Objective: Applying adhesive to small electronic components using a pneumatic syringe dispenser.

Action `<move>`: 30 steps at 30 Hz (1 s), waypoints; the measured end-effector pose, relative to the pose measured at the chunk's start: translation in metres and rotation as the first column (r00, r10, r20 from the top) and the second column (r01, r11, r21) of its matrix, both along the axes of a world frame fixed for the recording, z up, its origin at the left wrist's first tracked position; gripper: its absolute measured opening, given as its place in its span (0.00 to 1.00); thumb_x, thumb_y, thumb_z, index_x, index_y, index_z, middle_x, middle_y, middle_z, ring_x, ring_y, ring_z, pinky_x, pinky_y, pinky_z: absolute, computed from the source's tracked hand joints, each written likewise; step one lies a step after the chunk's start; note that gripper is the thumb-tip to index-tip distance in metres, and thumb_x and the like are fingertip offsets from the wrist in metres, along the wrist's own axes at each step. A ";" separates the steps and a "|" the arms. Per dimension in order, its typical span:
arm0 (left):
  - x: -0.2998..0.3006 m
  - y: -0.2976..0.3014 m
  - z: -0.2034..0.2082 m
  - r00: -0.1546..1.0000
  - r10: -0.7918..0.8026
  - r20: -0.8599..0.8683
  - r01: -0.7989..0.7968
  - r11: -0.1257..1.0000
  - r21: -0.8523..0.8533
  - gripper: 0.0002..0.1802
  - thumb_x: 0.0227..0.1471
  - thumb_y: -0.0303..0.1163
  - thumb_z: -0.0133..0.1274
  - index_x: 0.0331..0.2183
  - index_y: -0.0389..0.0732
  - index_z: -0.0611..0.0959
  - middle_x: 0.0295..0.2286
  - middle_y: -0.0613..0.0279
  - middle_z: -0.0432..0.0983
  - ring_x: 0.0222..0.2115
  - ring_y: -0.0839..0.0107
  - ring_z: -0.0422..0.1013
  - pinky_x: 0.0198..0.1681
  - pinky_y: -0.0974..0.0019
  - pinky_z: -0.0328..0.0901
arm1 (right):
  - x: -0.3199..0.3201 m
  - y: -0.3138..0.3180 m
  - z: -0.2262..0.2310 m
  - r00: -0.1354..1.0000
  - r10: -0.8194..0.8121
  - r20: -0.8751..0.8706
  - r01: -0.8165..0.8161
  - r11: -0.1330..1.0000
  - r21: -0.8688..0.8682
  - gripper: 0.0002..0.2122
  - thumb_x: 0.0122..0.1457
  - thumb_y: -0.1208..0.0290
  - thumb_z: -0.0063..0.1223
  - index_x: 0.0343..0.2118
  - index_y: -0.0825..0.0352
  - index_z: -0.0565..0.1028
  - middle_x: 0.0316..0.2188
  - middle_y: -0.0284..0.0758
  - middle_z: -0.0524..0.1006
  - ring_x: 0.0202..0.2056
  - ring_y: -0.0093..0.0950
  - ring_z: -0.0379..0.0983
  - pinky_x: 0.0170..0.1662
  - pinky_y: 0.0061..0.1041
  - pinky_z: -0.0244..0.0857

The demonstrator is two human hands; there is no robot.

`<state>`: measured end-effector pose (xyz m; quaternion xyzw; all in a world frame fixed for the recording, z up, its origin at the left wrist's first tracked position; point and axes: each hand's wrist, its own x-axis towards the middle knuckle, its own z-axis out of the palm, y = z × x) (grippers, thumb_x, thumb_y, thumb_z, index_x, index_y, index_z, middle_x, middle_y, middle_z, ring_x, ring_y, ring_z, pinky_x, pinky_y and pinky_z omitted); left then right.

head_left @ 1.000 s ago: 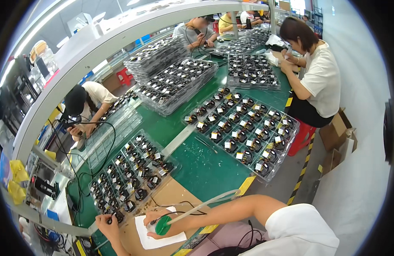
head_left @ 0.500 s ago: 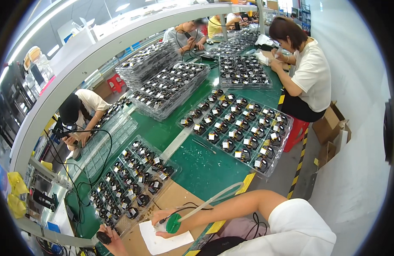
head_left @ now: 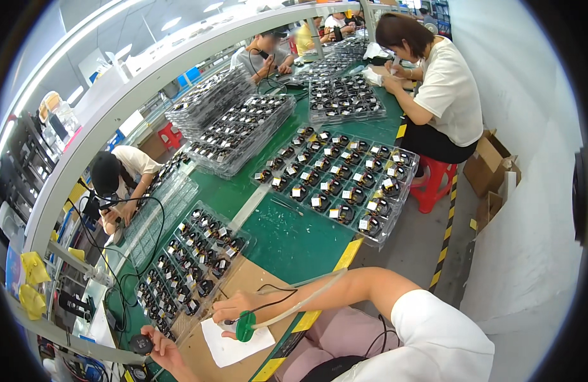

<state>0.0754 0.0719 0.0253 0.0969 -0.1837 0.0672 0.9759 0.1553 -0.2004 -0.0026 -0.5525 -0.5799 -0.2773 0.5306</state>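
Head view | right hand (head_left: 233,309): forearm reaches in from the right, wrist bent, fingers curled closed on a green-handled tool (head_left: 245,326) over a white paper sheet (head_left: 233,340) | left hand (head_left: 157,347): low at the bench edge, fingers gripping a small black round part (head_left: 141,344) | nearest tray of black parts (head_left: 189,267) just beyond both hands on the green bench (head_left: 294,235).

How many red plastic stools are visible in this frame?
2. One red stool under the seated co-worker at right; another red stool behind the bench at upper left. Others may be hidden by benches.
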 end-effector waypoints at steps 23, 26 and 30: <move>0.012 -0.015 -0.022 0.883 0.441 -0.161 -0.203 0.668 0.716 0.36 0.45 0.34 0.52 0.54 0.36 0.56 0.26 0.62 0.66 0.21 0.77 0.66 0.15 0.80 0.62 | 0.009 0.005 -0.004 0.946 0.011 -0.323 -0.032 0.998 -0.063 0.14 0.44 0.69 0.58 0.33 0.66 0.69 0.28 0.37 0.68 0.30 0.34 0.68 0.32 0.27 0.62; 0.018 -0.001 -0.035 0.894 0.416 -0.168 -0.182 0.678 0.712 0.36 0.45 0.34 0.51 0.54 0.37 0.57 0.26 0.62 0.66 0.21 0.78 0.65 0.15 0.79 0.62 | 0.007 0.009 -0.008 0.914 0.109 -0.390 -0.085 0.993 0.078 0.14 0.43 0.69 0.58 0.32 0.66 0.68 0.27 0.35 0.68 0.29 0.31 0.67 0.30 0.26 0.61; -0.003 -0.059 -0.015 0.920 0.254 -0.298 -0.162 0.939 0.303 0.32 0.44 0.28 0.47 0.52 0.34 0.59 0.25 0.61 0.63 0.21 0.71 0.64 0.13 0.77 0.54 | 0.004 0.017 -0.014 0.857 0.154 -0.492 -0.129 0.988 0.085 0.13 0.43 0.73 0.58 0.30 0.68 0.68 0.27 0.36 0.68 0.29 0.30 0.67 0.30 0.23 0.59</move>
